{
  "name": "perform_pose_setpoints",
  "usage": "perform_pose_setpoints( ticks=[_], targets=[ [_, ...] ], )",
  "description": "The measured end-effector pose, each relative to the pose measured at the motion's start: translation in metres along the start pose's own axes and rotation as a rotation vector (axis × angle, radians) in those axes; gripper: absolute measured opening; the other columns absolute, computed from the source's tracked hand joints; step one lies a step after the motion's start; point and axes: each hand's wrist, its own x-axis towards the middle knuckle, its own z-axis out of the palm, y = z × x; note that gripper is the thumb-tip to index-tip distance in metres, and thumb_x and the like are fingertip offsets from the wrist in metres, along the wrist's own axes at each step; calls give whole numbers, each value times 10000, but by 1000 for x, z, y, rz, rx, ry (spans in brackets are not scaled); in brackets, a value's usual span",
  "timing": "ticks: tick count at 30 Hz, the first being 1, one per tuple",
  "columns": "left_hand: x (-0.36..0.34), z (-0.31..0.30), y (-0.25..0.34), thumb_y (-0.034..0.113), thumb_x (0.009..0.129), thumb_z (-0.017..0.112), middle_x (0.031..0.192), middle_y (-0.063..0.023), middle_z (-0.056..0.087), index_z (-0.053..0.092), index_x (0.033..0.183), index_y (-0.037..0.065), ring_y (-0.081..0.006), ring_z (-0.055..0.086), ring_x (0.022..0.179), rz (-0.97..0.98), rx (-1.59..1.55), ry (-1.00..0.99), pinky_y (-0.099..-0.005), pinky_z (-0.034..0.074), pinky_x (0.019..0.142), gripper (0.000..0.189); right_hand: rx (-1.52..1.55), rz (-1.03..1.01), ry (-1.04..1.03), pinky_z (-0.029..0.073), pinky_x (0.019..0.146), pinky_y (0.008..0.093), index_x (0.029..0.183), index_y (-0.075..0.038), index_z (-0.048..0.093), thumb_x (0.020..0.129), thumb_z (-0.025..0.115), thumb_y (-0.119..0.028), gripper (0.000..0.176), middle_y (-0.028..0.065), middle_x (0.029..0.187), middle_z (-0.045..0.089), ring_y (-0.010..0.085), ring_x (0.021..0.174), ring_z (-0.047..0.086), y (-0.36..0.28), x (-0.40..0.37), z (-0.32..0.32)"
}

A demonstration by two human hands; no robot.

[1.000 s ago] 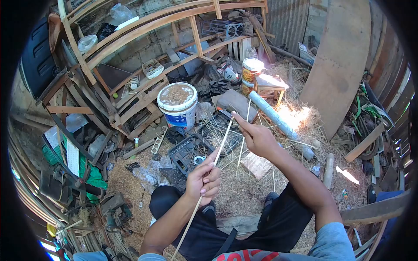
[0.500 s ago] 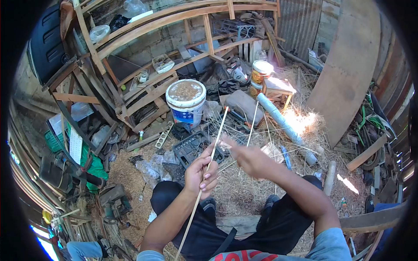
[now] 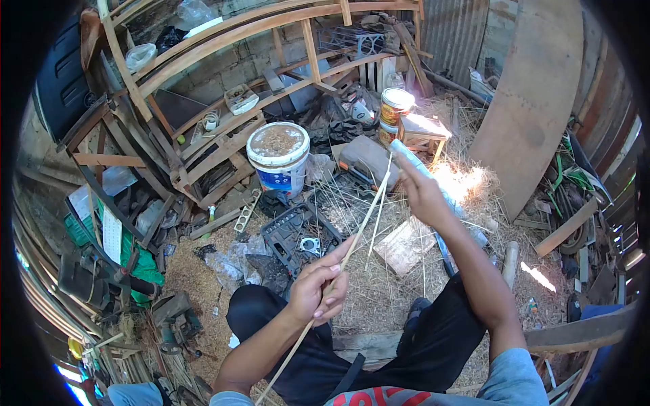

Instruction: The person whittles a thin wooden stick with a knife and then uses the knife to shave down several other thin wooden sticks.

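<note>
My left hand (image 3: 318, 289) is closed around a long thin strip of pale wood or bamboo (image 3: 362, 233). The strip slants from my lap up to the right, its far end near my right hand (image 3: 425, 195). That hand is raised beside the strip's upper end, fingers stretched out and pointing up and away; I make out nothing in it. A second thin strip (image 3: 376, 227) leans close to the held one. Below my right forearm a wooden block (image 3: 406, 245) lies on the straw-strewn ground.
Ahead sit an open tool case (image 3: 298, 230), a white bucket (image 3: 279, 155) and a grey closed case (image 3: 369, 162). A light blue pipe (image 3: 443, 193) lies to the right, near a small wooden stool (image 3: 423, 128). Curved wooden frames (image 3: 237, 37) stand behind.
My right hand has moved up and away along the strip, its fingers going from curled to stretched. My left hand still grips the strip, which now tilts further right. The view has shifted slightly.
</note>
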Motion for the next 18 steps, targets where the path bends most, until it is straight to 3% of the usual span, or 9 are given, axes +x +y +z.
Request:
perform_pose_setpoints(
  ticks=[3,5,6,7,8,11,14,18],
  targets=[
    [9,-2,2,94,971,272,542,-33,370,220,1532,114,-90,279,335,59,-41,78,-209,292,299,563,29,-388,327,505,807,405,1455,-101,387,1017,418,-194,448,256,1061,660,388,902,669,6,5,7],
    [14,-7,2,99,974,299,503,-20,351,222,1522,106,-85,300,320,88,-61,149,-215,283,281,554,206,-243,15,455,928,353,1447,-39,388,1006,414,-139,454,255,1292,545,321,1113,609,-35,-21,7],
    [17,-12,1,106,977,301,502,-18,352,221,1523,111,-86,294,318,95,-66,139,-216,278,281,552,233,-347,-65,413,1003,315,1447,-22,387,985,418,-66,466,245,1424,462,284,1229,554,-46,-31,13],
    [18,-15,1,112,980,304,501,-15,352,220,1524,117,-86,289,316,100,-71,130,-216,273,280,550,107,-275,-305,509,857,363,1453,-68,394,915,480,-23,546,248,1252,591,344,1020,653,-55,-40,16],
    [18,-14,3,121,989,301,497,-12,355,213,1525,129,-81,287,313,94,-99,105,-215,263,279,543,41,-335,-415,531,648,411,1457,-129,399,862,535,-23,620,185,937,666,351,739,660,-68,-49,21],
    [14,-6,7,125,998,291,484,-3,346,206,1527,135,-76,279,305,96,-61,154,-214,262,276,536,105,-593,-342,506,554,423,1470,-187,385,862,548,-44,645,119,710,606,319,610,627,-75,-67,39],
    [12,-6,7,124,1001,281,471,2,333,200,1531,141,-75,273,297,93,-32,143,-213,261,268,536,-16,-613,-401,501,529,415,1471,-207,389,860,559,-56,652,128,733,614,310,601,629,-76,-63,31],
    [10,-7,7,104,991,264,465,1,316,182,1533,118,-77,282,293,49,-75,48,-212,274,261,548,-115,-434,-240,519,587,410,1475,-196,379,882,545,-62,630,141,778,643,326,632,642,-58,-48,28]
  ],
)
